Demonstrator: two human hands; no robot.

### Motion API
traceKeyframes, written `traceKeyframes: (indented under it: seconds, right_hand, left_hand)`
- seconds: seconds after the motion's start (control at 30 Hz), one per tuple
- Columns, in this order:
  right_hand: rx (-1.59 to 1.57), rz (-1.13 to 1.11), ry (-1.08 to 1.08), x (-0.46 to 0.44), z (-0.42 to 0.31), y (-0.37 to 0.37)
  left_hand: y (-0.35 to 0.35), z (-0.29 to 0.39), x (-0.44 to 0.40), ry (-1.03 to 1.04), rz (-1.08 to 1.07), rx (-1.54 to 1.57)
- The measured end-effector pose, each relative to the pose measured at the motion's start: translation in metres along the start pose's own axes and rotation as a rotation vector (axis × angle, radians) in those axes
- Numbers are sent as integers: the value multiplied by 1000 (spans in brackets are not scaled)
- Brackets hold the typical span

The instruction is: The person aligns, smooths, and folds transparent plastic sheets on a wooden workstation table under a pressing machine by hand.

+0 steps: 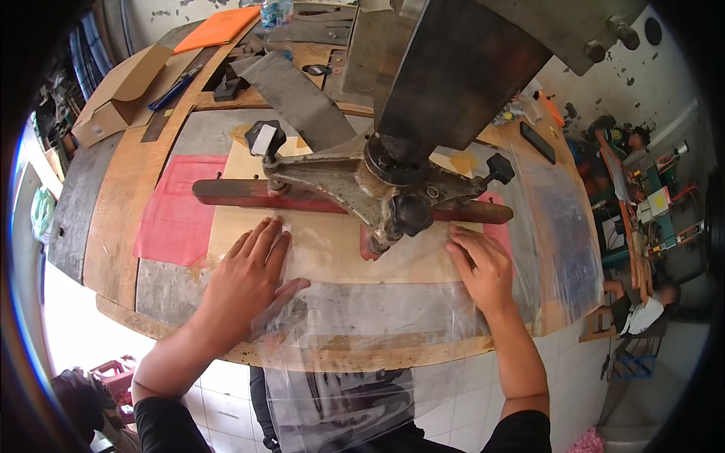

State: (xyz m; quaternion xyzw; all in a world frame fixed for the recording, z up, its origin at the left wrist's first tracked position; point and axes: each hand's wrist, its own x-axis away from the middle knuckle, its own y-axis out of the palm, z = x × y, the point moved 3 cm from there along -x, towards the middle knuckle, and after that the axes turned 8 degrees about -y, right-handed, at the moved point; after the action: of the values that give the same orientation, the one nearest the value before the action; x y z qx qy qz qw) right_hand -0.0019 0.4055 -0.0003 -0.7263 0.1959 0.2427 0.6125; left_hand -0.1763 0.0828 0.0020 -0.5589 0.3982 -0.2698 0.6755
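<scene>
A clear plastic sheet [362, 317] lies over the near side of the worktable and hangs past its front edge. My left hand [249, 268] rests on the sheet's left part, fingers stretched forward and thumb apart. On the right, my right hand [483, 268] lies at the sheet's other side with its fingers extended. Just beyond my fingertips, a long metal bar [242, 194] runs crosswise under a cast metal bracket [325, 170] with black knobs [411, 214]. Beneath the plastic is a pale yellowish sheet [325, 260], with red material [181, 211] to its left.
A heavy metal machine column [461, 75] rises behind the bracket. An open cardboard box [121, 94], a blue cutter [175, 88] and an orange folder [215, 29] lie at back left. A dark phone-like object [537, 143] lies at right. Other people are in the right background.
</scene>
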Motion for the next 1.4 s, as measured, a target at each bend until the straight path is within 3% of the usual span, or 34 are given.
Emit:
traceKeyframes:
  seconds: [0.2,0.37,0.57,0.7,0.83,0.93,1.03,1.07,1.13,1.4]
  right_hand:
    - [85,39,-99,1,-9,-14]
    - [32,36,-154,0,-11,-16]
    - [-34,2,-71,-1,-10,-17]
    - [-52,9,-90,1,-6,-15]
    - [-65,16,-57,-2,-8,-12]
    - [-41,-29,-59,-4,-9,-12]
    - [-8,9,-104,-2,-10,-14]
    - [16,32,-163,4,-9,-16]
    - [40,54,-219,8,-9,-19]
    - [-81,95,-268,20,-2,-30]
  left_hand:
    - [-19,-2,2,23,-13,94]
    - [-15,-3,3,81,51,-18]
    - [-18,5,2,221,187,73]
    - [-15,7,6,296,105,97]
    - [-15,3,-1,154,224,82]
    - [-10,1,0,173,269,44]
    - [-11,4,6,215,97,93]
    - [-10,4,7,214,97,94]
    - [-10,9,12,401,104,113]
    - [-14,11,14,439,157,115]
